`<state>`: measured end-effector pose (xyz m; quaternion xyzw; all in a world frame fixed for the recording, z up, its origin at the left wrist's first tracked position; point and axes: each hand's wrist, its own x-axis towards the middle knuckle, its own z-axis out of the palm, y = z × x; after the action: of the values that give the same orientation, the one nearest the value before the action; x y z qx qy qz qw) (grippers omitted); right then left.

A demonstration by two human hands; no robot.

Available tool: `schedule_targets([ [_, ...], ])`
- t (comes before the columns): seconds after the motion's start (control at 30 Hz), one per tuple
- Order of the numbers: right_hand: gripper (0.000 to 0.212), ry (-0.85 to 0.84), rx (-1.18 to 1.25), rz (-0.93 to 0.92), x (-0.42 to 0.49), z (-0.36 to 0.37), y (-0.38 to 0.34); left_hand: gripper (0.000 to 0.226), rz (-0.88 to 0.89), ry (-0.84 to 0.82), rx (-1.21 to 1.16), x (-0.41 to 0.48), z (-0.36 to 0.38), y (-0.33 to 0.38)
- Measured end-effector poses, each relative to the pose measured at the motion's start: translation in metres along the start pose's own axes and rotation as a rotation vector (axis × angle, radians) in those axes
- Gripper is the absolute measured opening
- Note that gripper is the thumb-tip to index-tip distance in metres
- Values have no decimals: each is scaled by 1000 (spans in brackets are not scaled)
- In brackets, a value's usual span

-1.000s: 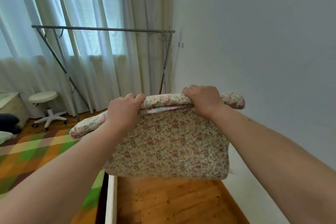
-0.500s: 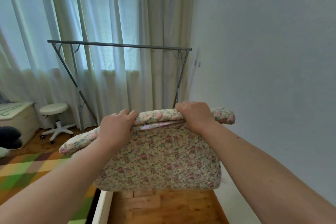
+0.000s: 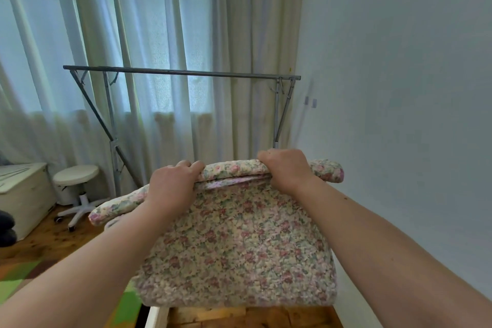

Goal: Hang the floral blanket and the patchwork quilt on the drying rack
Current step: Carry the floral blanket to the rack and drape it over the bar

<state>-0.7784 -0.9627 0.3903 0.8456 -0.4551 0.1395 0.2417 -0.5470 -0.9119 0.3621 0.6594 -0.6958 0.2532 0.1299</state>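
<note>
The person held the folded floral blanket (image 3: 239,242) out in front with both arms stretched forward, well short of the drying rack (image 3: 181,72) that stood farther back against the pale curtains (image 3: 159,34). The left hand (image 3: 173,184) gripped the blanket's rolled top edge, its fingers curled over the roll so that their tips were lost behind it. The right hand (image 3: 287,170) clutched the same edge nearer the wall (image 3: 399,88), and its thumb was tucked out of sight. The rolled ends stuck out past both hands, while the rest hung down in a thick flap. That flap covered most of a wooden surface (image 3: 253,317) and a white rail (image 3: 155,317) at the bottom border; what these belonged to could not be told. The rack's right legs vanished behind the right hand. A white stool (image 3: 76,176) stood beside the rack's left legs. A white chest (image 3: 21,189), something dark (image 3: 6,226) and a green mat (image 3: 16,282) were cut off by the left border.
</note>
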Motion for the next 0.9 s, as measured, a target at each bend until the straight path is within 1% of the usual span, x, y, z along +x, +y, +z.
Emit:
schedule_targets([
  [0.07,32,-17,-6,-7,25,10,0,42,4,-12,-14,21,11,-13],
  [0.33,35,61,-6,38,146,70,16,41,45,25,39,134,68,-73],
  [0.53,36,124,-15,37,216,113,34,41,45,49,39,200,111,-98],
  [0.73,35,155,25,22,296,170,67,36,21,36,46,278,164,-111],
  [0.8,34,149,24,13,325,197,84,37,5,22,49,308,188,-113],
  [0.9,33,88,41,1,365,228,108,36,-13,-26,48,352,215,-114],
])
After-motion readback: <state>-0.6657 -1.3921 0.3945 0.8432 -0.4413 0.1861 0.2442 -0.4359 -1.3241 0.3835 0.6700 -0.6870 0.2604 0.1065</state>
